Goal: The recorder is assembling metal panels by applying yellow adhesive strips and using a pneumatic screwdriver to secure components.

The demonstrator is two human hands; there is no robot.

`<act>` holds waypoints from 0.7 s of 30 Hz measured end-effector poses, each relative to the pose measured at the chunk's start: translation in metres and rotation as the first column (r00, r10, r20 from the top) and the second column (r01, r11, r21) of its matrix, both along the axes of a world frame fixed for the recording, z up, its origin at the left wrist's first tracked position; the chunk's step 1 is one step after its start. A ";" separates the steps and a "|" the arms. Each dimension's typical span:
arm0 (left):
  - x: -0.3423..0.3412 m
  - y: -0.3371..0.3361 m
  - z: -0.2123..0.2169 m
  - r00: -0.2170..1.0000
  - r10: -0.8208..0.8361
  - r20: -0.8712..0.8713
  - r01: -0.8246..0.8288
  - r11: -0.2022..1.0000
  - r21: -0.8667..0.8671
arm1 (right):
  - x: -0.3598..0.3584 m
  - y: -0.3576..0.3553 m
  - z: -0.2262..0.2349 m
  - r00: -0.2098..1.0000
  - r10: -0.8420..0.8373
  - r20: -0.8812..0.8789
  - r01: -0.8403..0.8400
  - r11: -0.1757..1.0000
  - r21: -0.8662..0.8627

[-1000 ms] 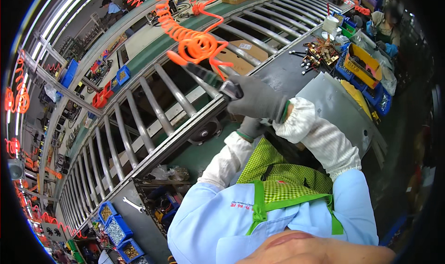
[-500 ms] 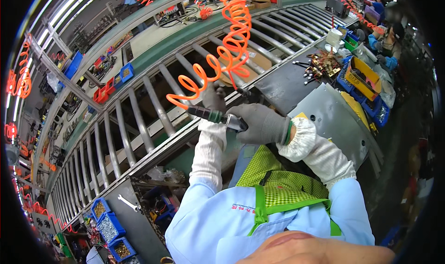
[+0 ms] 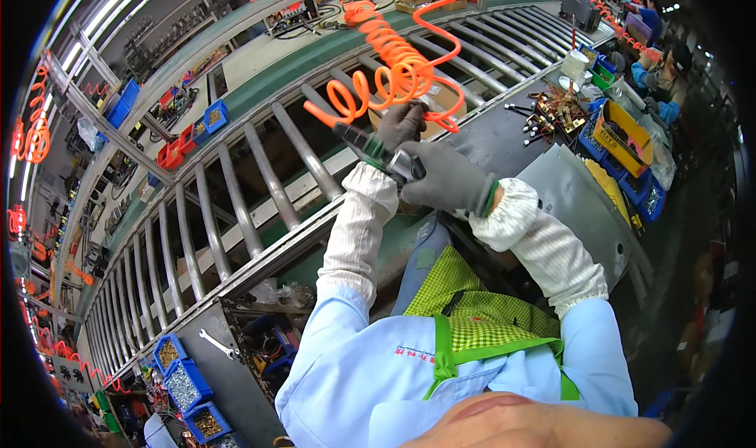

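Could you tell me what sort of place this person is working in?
Most likely a factory assembly line: a roller conveyor runs past the bench, blue parts bins hold small hardware, and both gloved hands grip an air tool on a coiled orange hose.

Both forearms are raised in front of the chest and are covered by white ribbed sleeves. The left hand [image 3: 400, 123] is gloved in grey and is held higher and further out, with its fingers curled closed. The right hand [image 3: 450, 182], also gloved in grey, is kept just beside and below it, fingers wrapped shut, the wrist bent inward across the body.
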State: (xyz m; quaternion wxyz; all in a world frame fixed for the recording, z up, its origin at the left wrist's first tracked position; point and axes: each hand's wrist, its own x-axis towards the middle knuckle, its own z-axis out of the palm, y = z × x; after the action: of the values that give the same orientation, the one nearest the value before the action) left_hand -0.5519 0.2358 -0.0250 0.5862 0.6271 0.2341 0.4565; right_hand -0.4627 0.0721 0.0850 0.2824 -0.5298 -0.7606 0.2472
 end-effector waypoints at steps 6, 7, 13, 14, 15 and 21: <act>0.008 -0.006 0.010 0.948 0.312 -0.061 -0.197 0.729 0.655 | 0.036 -0.017 0.030 0.962 -0.059 -0.265 0.074 0.996 0.045; 0.007 -0.004 0.012 0.846 0.492 -0.204 -0.206 0.656 0.726 | 0.041 -0.022 0.033 0.916 -0.090 -0.391 0.109 0.994 0.027; 0.003 -0.002 0.012 0.839 0.519 -0.163 -0.264 0.650 0.713 | 0.125 -0.103 0.052 0.626 -0.179 -0.759 0.408 0.905 0.123; 0.002 -0.002 0.013 0.831 0.535 -0.156 -0.262 0.622 0.737 | 0.144 -0.107 0.050 0.634 -0.148 -0.759 0.372 0.919 0.132; 0.002 -0.002 0.013 0.828 0.533 -0.173 -0.253 0.631 0.733 | 0.162 -0.114 0.044 0.611 -0.228 -0.758 0.418 0.906 0.063; -0.001 0.003 0.012 0.831 0.518 -0.205 -0.238 0.663 0.710 | 0.251 -0.093 -0.035 0.708 -0.542 -0.453 0.524 0.833 -0.178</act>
State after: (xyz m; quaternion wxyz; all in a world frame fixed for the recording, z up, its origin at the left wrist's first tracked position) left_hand -0.5531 0.2383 -0.0128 0.1578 0.8051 0.2975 0.4883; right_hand -0.2114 -0.0208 0.0495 0.5133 -0.6518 -0.4749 0.2934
